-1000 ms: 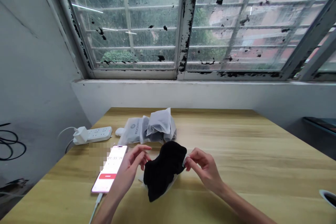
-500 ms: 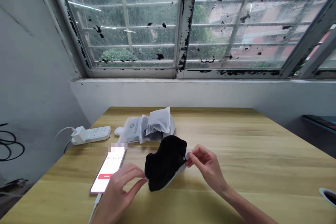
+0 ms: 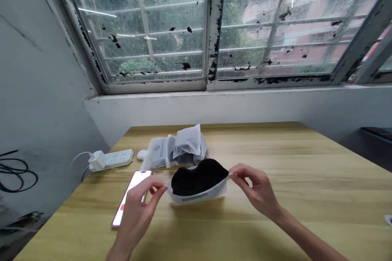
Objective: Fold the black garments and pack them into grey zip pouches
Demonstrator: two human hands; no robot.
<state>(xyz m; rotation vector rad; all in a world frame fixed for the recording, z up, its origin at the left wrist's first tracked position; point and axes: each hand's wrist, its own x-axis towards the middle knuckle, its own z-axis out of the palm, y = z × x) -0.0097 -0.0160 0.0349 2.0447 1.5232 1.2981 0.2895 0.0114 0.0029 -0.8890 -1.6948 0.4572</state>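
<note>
The left hand (image 3: 139, 208) is pinching the left end of a translucent white pouch (image 3: 199, 199), thumb and index fingertips clamped on its edge. It is partly covering the phone (image 3: 137, 178), which is lying face up with its screen lit, just left of the pouch. The right hand (image 3: 257, 189) is gripping the pouch's opposite end, thumb and index tips together on the rim, the other fingers curling in behind. Between the hands the pouch is gaping upward, its near wall bowing toward the viewer; its base is sitting close above or on the wooden table (image 3: 275, 232), contact not clear. A black cloth item (image 3: 199, 177) is filling the mouth and bulging above the rim. At the far right a white-rimmed object (image 3: 388, 220) is showing only in part. Just behind the pouch, more packets are crowding the space: a flat printed packet (image 3: 157, 151) with a crumpled packet (image 3: 187, 142) beside it. A small white rounded object (image 3: 141, 154) is resting by their left side. Farther left a power strip (image 3: 119, 158) is carrying a white plug (image 3: 97, 161). Beyond the table, a white wall (image 3: 199, 108) is rising to a barred window (image 3: 171, 40) with flaking paint.
</note>
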